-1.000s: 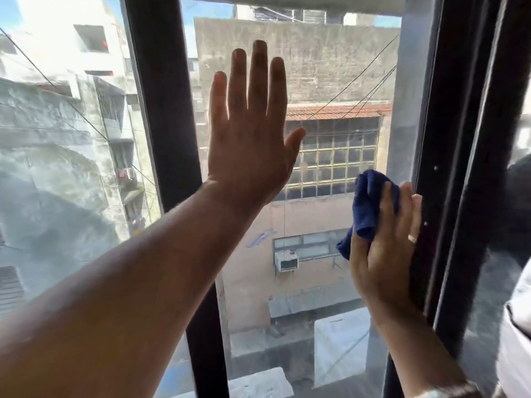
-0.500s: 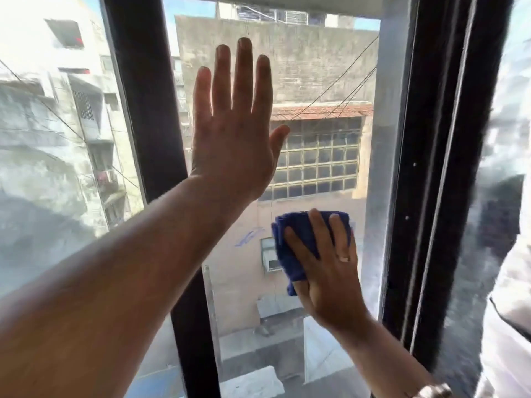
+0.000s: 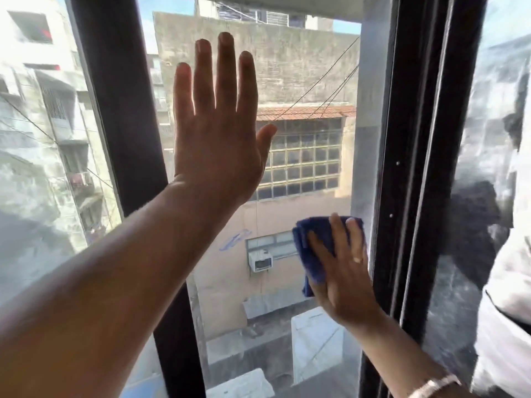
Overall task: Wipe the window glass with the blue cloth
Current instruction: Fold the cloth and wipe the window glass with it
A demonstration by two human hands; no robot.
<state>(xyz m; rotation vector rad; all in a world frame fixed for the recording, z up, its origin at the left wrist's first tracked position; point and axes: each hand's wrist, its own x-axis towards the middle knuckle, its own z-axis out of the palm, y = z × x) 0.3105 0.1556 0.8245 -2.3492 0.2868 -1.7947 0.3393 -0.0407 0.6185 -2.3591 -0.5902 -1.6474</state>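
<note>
The middle pane of window glass fills the centre of the head view, with buildings showing through it. My left hand lies flat against the upper glass, fingers spread and pointing up, holding nothing. Lower right, my right hand presses the blue cloth against the glass, right beside the dark right-hand frame. The cloth is folded; its top and left edge stick out past my fingers, and my palm hides the rest of it.
A dark vertical frame bar stands left of the pane, with a smeared pane beyond it. A thick black frame borders the right side, next to another hazy pane. A white sleeve shows at the right edge.
My right hand carried the cloth down and left from the right frame, then back right and slightly lower, against the frame again. My left hand stayed flat on the glass.
</note>
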